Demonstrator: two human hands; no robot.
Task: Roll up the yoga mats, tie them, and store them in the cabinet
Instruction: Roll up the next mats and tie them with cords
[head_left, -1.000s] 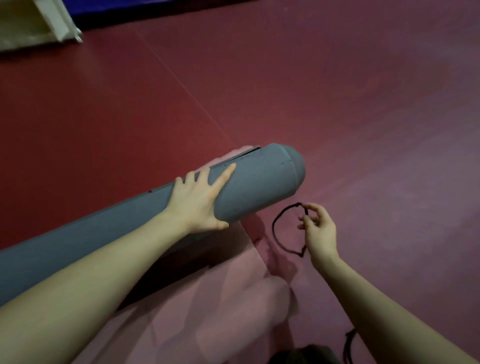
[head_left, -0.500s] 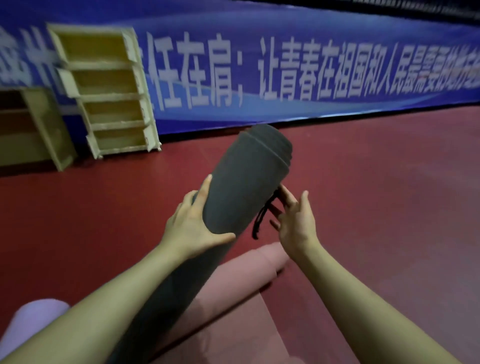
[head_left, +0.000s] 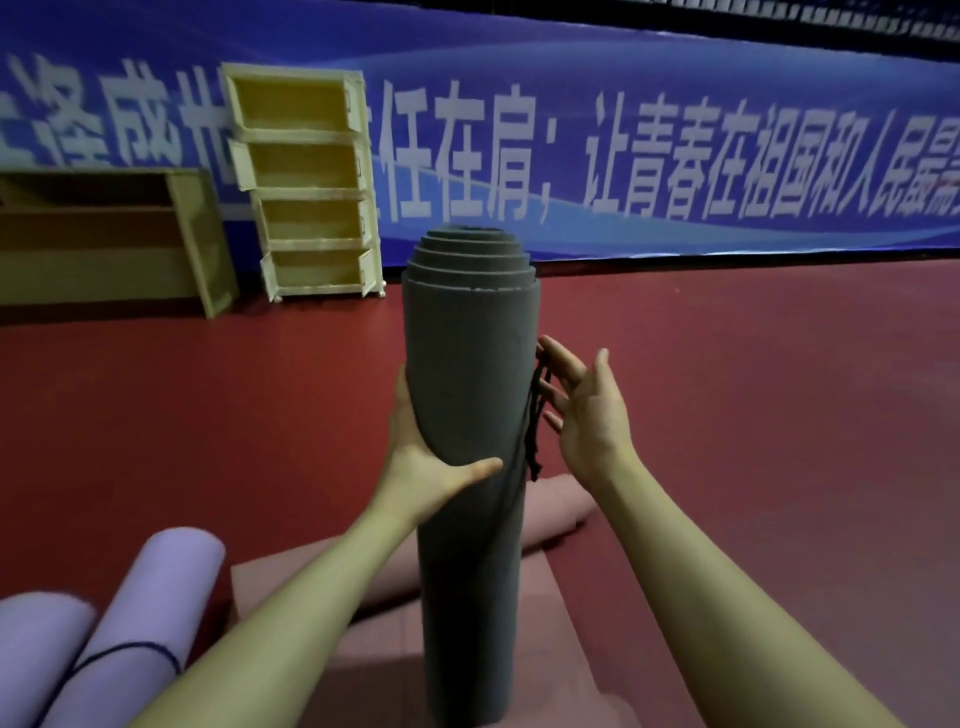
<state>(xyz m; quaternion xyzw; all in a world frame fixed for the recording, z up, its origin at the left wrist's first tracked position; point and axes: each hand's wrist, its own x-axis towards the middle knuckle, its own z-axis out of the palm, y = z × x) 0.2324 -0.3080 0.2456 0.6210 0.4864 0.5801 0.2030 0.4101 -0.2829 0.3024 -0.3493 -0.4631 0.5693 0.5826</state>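
A grey foam mat (head_left: 467, 415), rolled into a tight cylinder with stepped layers at its top, stands upright on a flat pink mat (head_left: 545, 597) on the red floor (head_left: 753, 389). The left hand (head_left: 421, 457) wraps its side; the right hand (head_left: 587, 410), fingers spread, hooks a black cord (head_left: 535, 431) against the roll.

Left hand (head_left: 415, 457) cups forward, thumb across; right hand (head_left: 587, 415) upright, fingers (head_left: 558, 358) spread.

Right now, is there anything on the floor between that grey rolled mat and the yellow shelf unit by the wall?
Nothing visible. The grey mat stands upright in the left hand, and the red floor up to the yellow shelf unit looks bare. The lilac rolls and pink mat lie nearer the person, off that path.
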